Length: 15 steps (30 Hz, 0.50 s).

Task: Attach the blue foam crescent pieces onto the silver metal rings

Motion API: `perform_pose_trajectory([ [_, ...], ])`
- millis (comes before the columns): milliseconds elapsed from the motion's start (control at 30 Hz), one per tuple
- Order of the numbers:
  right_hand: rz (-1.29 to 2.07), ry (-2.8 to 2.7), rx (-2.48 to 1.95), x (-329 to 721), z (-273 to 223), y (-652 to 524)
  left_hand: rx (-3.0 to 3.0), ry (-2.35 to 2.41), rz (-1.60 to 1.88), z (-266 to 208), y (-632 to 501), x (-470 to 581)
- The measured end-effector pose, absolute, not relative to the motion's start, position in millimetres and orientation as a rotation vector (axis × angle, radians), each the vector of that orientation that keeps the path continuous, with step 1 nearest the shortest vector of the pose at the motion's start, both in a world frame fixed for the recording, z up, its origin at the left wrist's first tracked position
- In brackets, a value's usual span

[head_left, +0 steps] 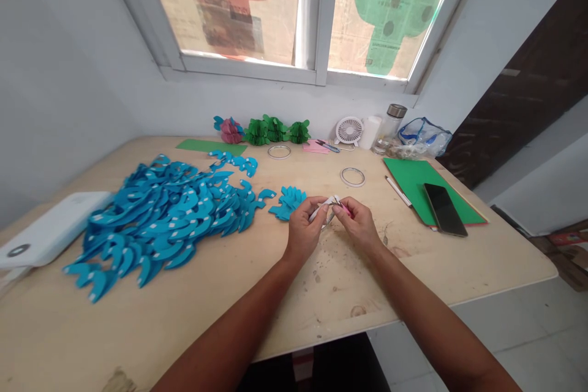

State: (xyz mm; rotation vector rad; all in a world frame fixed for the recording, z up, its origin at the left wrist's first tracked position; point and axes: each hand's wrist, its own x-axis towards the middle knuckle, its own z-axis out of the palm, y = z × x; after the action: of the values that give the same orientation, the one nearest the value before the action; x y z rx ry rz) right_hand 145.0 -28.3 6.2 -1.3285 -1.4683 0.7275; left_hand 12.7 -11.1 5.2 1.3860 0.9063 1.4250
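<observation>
My left hand [305, 229] and my right hand [361, 226] meet above the middle of the table, thumbs and fingertips pinched close together. Between the left fingers is a small white item [329, 201], perhaps part of a tape roll; its shape is partly hidden. A small pink piece [345, 211] shows at the right fingertips, mostly covered by them. Just left of my hands lies a small stack of blue paper pieces [288, 202]. Farther left spreads a big heap of curved blue paper pieces [184, 208], many bearing small white squares.
Tape rolls [353, 177] [279, 152] lie behind my hands. Along the wall stand green paper figures [274, 128], a small fan [349, 131] and a glass bottle [390, 128]. A phone [444, 209] rests on green sheets [408, 180] at right, a white power bank [59, 226] at left.
</observation>
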Motion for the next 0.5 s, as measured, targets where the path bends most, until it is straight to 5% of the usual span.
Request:
perform_pose_trajectory([
  [500, 0.732, -1.500, -1.314, 146.0, 6.1, -27.4, 1.328, 0.839, 1.357, 7.0, -14.7, 15.2],
])
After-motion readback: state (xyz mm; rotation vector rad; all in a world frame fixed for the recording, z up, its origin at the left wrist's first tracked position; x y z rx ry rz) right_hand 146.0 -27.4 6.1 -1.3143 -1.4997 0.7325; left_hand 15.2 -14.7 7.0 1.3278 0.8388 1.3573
